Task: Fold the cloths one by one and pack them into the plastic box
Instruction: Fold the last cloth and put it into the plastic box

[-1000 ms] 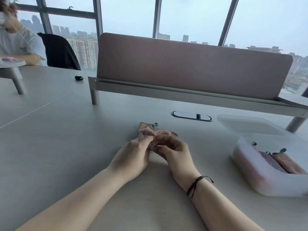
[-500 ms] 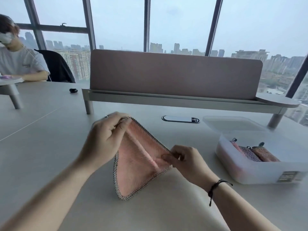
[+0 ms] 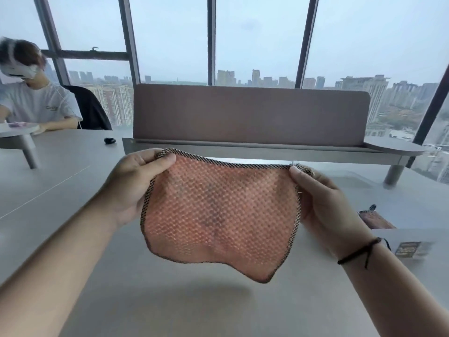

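The cloth (image 3: 218,215) was pink-orange w/ a waffle/mesh texture and a dark checked trim round the edge. It was held up spread out in the air above the desk (image 3: 60,186), top edge pulled roughly level btwn the two hands, bottom edge hanging loose and wavy, lower right corner drooping lowest. It cast a soft shadow on the desk below.

The plastic box (image 3: 413,242) sat on the desk to the right, mostly hidden behind the right forearm and blurred; only a pale wall w/ a dark label showed, cut off by the frame edge. Inside it, a folded cloth (image 3: 375,218) of similar colour w/ a small dark loop on top poked into view; couldn't tell how many were in there.

Left hand (image 3: 131,186) gripped the top left corner, thumb laid across the front of the trim, fingers (image 3: 143,159) curled behind. Right hand (image 3: 323,205) pinched the top right corner, thumb on the near side, the other fingers hidden behind the cloth. A dark cord bracelet (image 3: 362,250) sat on the right wrist. Both forearms reached in from the bottom corners.

Beyond the cloth: a brown divider panel (image 3: 250,115) on a grey rail across the desk, a small black object (image 3: 109,140) near its left end, tall windows w/ a hazy city skyline. Another person (image 3: 36,103) in a white tee sat far left, partly cut off.
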Demonstrator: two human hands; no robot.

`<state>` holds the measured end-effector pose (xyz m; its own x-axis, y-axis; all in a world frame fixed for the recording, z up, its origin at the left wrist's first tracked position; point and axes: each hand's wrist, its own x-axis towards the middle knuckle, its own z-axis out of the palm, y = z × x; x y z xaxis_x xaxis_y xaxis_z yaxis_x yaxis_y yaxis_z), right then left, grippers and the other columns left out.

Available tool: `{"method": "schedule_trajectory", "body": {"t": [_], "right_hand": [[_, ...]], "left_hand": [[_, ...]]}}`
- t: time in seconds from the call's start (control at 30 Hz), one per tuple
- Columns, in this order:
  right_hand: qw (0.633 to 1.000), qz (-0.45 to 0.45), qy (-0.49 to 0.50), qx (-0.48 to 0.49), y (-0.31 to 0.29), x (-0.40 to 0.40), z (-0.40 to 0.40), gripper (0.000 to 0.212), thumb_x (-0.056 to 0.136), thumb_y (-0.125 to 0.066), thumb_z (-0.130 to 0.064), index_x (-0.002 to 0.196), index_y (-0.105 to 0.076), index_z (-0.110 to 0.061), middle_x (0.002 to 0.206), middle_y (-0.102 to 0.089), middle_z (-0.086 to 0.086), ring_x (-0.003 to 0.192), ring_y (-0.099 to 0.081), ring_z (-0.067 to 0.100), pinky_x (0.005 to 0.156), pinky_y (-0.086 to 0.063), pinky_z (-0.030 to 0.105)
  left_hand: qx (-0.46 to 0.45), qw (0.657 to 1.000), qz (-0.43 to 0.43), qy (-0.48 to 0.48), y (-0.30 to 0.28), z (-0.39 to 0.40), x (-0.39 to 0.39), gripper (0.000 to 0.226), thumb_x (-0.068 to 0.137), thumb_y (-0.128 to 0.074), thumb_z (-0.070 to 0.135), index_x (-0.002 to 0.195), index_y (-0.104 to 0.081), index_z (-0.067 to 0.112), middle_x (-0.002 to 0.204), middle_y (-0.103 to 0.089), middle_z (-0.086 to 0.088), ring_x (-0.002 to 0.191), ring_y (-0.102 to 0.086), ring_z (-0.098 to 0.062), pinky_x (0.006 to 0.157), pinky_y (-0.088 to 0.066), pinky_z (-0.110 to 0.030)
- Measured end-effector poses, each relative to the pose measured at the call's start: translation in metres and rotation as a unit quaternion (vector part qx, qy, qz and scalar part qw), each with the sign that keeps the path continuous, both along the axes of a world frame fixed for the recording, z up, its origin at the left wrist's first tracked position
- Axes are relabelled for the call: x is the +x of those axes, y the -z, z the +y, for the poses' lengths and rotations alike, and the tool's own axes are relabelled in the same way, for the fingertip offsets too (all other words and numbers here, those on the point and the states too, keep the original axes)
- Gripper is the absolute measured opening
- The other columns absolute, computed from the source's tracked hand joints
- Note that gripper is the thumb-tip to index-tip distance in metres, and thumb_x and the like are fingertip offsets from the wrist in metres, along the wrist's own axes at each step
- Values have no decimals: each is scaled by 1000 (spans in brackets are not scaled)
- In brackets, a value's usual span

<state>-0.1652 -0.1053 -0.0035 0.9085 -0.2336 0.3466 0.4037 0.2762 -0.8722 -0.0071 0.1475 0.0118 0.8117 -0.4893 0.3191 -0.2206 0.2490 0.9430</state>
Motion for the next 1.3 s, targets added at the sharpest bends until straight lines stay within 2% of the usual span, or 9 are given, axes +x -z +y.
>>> {"method": "schedule_trajectory", "body": {"t": [0.13, 0.2, 0.3, 0.47, 0.73, 0.83, 1.03, 1.2, 1.3], "right_hand": [[975, 168, 142, -21, 46, 47, -27, 13, 91, -67, -21, 85, -68, -10, 73, -61, 4, 58, -56, 12, 51, -46, 24], [946, 234, 216, -64, 81, 72, -41, 16, 91, -70, -22, 80, -67, -11, 69, -56, 4, 57, -49, 15, 51, -38, 26], [904, 254, 296, -175, 114, 99, -58, 12, 87, -74, -20, 83, -73, -9, 71, -66, 6, 65, -55, 19, 57, -42, 26], [868, 223, 348, -276, 117, 129, -72, 5, 88, -71, -23, 85, -72, -20, 72, -67, -2, 59, -55, 9, 51, -41, 19], [896, 166, 342, -229, 124, 150, -93, 10, 81, -80, -19, 73, -74, -20, 61, -47, 8, 57, -39, 16, 57, -30, 26], [925, 170, 308, -144, 121, 143, -95, 10, 84, -77, -16, 82, -76, -7, 49, -42, -1, 42, -29, 8, 40, -24, 18], [957, 167, 218, -87, 107, 100, -78, 8, 90, -67, -5, 83, -69, -1, 76, -71, 13, 38, -47, 14, 34, -24, 18], [968, 172, 153, -98, 101, 49, -55, 30, 75, -73, -25, 84, -68, 3, 62, -66, 6, 42, -47, 12, 34, -25, 15], [961, 185, 145, -143, 104, 27, -49, 13, 79, -76, -13, 71, -71, -5, 58, -66, 8, 43, -43, 12, 38, -30, 16]], "left_hand": [[102, 988, 106, -51, 59, -31, 35, 17, 94, -66, 14, 99, -72, -1, 92, -73, -18, 80, -66, -27, 76, -53, -33], [155, 978, 113, -87, 96, -47, 52, 10, 92, -69, 14, 90, -75, 6, 92, -74, -14, 85, -65, -25, 77, -50, -32], [213, 963, 13, -163, 132, -64, 73, 16, 88, -74, 12, 72, -72, 12, 73, -70, 1, 70, -61, -15, 64, -45, -19], [222, 945, -72, -230, 141, -78, 100, 16, 82, -80, 25, 70, -71, 19, 70, -71, 11, 67, -62, -11, 68, -45, -28], [154, 958, -47, -237, 140, -79, 118, 9, 80, -82, 24, 79, -76, 31, 74, -74, -3, 66, -66, -10, 69, -51, -25], [110, 971, 2, -214, 135, -79, 112, 6, 85, -78, 15, 91, -78, 16, 66, -70, 5, 42, -50, -4, 45, -39, -18], [64, 991, 38, -109, 128, -55, 83, 9, 83, -75, 3, 88, -76, 10, 76, -74, -13, 59, -67, -20, 51, -52, -25], [49, 997, 50, -11, 123, -25, 52, 55, 48, -95, 47, 83, -80, 8, 78, -74, -17, 63, -71, -23, 52, -55, -24], [79, 996, 50, 15, 122, -13, 39, 67, 37, -95, 58, 77, -79, 6, 70, -72, -20, 56, -70, -25, 47, -52, -23]]}}
